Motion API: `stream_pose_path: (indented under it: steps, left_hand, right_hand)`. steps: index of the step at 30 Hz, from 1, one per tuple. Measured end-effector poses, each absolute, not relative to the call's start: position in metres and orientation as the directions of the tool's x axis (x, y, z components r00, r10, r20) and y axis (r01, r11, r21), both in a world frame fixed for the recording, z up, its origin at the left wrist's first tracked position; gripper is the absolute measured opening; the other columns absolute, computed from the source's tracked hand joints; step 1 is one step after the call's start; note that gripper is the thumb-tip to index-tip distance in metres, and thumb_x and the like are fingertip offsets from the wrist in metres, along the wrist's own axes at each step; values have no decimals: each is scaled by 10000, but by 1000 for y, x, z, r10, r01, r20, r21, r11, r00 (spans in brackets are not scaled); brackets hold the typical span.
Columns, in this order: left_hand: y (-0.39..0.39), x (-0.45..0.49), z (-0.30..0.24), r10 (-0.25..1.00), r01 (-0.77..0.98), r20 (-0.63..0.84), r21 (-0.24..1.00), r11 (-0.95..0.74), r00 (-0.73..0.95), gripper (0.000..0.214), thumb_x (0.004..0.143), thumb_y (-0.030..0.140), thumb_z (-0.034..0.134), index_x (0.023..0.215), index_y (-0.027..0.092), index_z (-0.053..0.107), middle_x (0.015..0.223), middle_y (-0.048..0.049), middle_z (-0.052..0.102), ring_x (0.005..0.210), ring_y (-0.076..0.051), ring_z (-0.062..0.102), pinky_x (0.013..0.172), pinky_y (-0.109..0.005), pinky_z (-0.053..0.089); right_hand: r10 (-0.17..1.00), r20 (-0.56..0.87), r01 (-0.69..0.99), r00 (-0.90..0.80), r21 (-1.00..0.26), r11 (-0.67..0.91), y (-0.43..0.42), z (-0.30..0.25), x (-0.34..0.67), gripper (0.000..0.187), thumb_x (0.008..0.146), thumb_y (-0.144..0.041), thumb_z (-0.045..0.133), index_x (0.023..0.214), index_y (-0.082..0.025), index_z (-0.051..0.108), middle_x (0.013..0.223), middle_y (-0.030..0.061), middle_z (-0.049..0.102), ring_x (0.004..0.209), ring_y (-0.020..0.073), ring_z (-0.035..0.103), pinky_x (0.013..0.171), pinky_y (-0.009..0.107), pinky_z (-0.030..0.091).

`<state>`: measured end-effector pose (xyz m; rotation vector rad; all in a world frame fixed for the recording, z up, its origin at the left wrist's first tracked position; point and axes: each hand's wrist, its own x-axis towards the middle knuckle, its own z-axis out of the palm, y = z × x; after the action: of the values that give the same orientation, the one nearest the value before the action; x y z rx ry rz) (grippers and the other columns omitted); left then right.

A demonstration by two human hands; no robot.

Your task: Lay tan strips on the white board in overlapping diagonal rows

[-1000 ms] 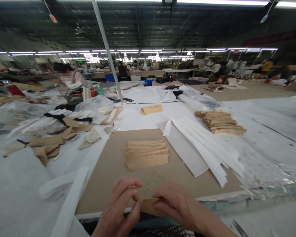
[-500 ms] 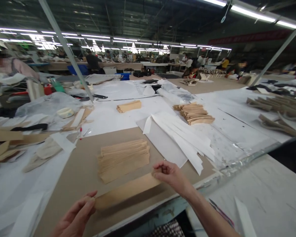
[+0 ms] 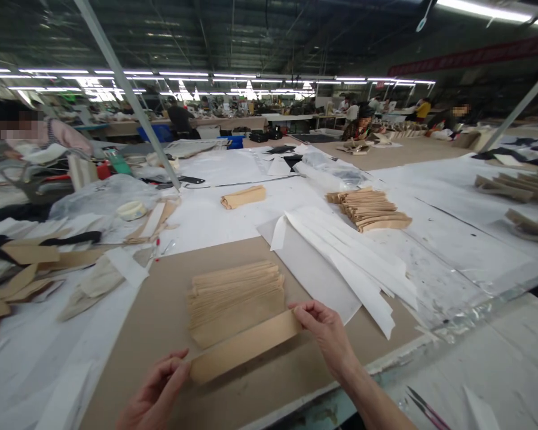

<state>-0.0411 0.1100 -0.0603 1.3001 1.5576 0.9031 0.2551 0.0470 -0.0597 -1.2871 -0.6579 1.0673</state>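
A long tan fabric strip point(image 3: 245, 347) is stretched between my two hands, slanting up toward the right over the brown board point(image 3: 147, 310). Its left end is pinched by my left hand point(image 3: 159, 385), thumb against fingers. At the other end, my right hand point(image 3: 320, 328) grips the strip's upper corner between thumb and fingertips. Just beyond the strip lies a fanned stack of similar tan strips point(image 3: 235, 298), and the held piece's far edge overlaps the view of its near side. White strips point(image 3: 336, 257) lie spread on a translucent sheet to the right of the stack.
Farther back are a folded tan bundle point(image 3: 243, 196) and another tan pile point(image 3: 370, 209). Fabric scraps point(image 3: 31, 269) and a tape roll point(image 3: 131, 210) lie left. Tweezers point(image 3: 428, 409) rest on the lower right surface. A slanted metal pole point(image 3: 130, 92) rises at left. Other people work in the background.
The strip and both hands have come a little closer to the stack, still holding both ends. My view has turned slightly left, so the scene sits farther right.
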Motion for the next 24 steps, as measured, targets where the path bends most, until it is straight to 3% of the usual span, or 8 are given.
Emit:
stream_pose_path:
  steps: [4,7,12,16,18,21,24]
  left_hand:
    - [128,-31,-59,997,552,73,831,-64,6,476,656,667,605,677,194,647,1024,-82,649,910,-244,613,833,-333,488]
    - [144,-29,-68,970,674,233,707,-214,64,395,772,580,517,712,202,613,1028,-86,625,949,-246,594,885,-366,458]
    - [164,-34,-95,907,802,390,484,-351,162,276,849,418,448,719,206,566,1018,-97,596,1011,-260,549,937,-413,418]
    - [168,-37,-106,845,867,493,305,-393,210,223,867,340,448,842,167,589,1033,-133,593,1009,-267,538,893,-400,437]
    - [164,-37,-103,814,885,492,164,-435,309,217,868,245,445,975,162,614,1081,-133,607,1039,-271,530,905,-409,418]
    - [157,-35,-94,786,826,313,12,-564,533,395,819,38,376,1009,240,656,1066,-58,660,1032,-229,558,918,-395,392]
    - [154,-23,-90,822,870,304,-51,-491,482,489,781,-3,342,1016,257,683,1122,-52,673,1065,-242,568,935,-433,378]
  right_hand:
    - [907,-80,-30,413,-997,-74,67,-75,260,292,783,-451,653,802,-160,676,992,67,694,864,212,610,766,306,452]
    - [911,79,223,404,-975,-15,85,-88,260,263,827,-417,597,826,-163,665,889,61,671,836,212,593,740,316,450]
    - [896,311,628,317,-777,48,103,-106,255,168,856,-318,532,771,-193,606,830,35,615,769,182,574,687,291,444]
    - [860,354,738,367,-674,-38,106,-115,250,72,836,-280,526,842,-210,546,883,19,588,678,147,573,598,257,445]
    - [848,370,753,381,-657,-52,106,-117,247,81,827,-269,523,889,-216,521,935,27,576,685,150,583,575,254,453]
    - [845,393,783,363,-620,-48,106,-116,245,70,824,-229,501,894,-233,497,960,26,561,731,163,603,544,246,451]
    - [824,441,798,356,-602,-22,107,-116,242,79,807,-196,499,867,-244,481,900,12,557,737,169,610,542,240,454]
